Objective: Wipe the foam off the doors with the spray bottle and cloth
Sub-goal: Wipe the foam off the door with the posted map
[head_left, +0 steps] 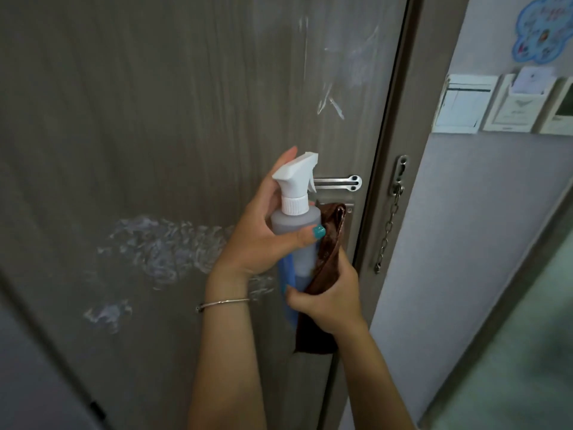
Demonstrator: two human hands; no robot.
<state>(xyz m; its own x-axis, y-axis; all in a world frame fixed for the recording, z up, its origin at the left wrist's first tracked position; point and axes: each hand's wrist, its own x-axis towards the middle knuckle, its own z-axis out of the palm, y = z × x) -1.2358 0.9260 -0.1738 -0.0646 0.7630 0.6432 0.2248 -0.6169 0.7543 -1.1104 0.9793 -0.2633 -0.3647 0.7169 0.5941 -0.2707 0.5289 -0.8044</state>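
foam-smeared grey door (155,119), chain latch (387,225)

A pale grey wall (459,231) stands right of the door frame (400,150), carrying white switch panels (465,103) and a blue sticker (542,29); light is dim.

Nothing can be read: the print on the blue wall sticker (541,27) is blurred.

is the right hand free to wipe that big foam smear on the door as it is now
Probably not yet. The right hand holds the brown cloth against the spray bottle, and the left hand sits between it and the foam smear.
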